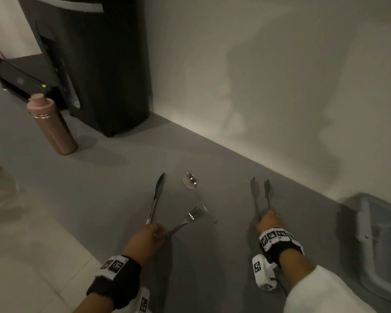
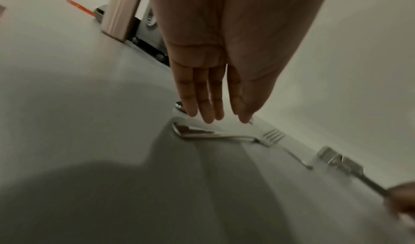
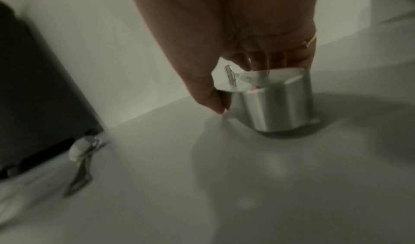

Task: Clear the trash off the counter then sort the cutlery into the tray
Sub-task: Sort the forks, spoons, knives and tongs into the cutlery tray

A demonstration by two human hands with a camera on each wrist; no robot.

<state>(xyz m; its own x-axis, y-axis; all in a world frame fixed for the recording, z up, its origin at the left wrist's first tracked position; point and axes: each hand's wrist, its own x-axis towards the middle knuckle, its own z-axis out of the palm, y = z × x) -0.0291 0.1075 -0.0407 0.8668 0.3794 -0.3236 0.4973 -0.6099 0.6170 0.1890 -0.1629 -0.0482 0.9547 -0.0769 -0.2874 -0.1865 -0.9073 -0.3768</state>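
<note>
Trash phase looks done from here: we see no litter on the matte grey counter (image 1: pixel 113 175). We're into cutlery sorting, early.

Right hand (image 1: pixel 268 222) is clenched round the handle ends of a pair of slim steel forks (image 1: pixel 260 190). The tines point away from the grip, and the heads look low on the counter or just off it; the wrist view is too blurred to tell which.

Left hand (image 1: pixel 148 237) isn't gripping. In its wrist view the fingers (image 2: pixel 202 95) are straight and reach down onto the handle ends of the long steel table knife (image 1: pixel 156 197) and the single steel fork (image 1: pixel 187 219), which fan out ahead of the fingertips. The polished steel spoon (image 1: pixel 191 184) lies loose between the two grips, its handle passing under the fork's tines.

The pale grey plastic cutlery tray (image 1: pixel 375 233) sits well out to the right of the right-hand grip. We can't see anything in it, though most of its inside is out of shot.

Left to do, as we judge it: all five pieces into the tray, sorted by type. The pair in the right hand is closest to going in.
</note>
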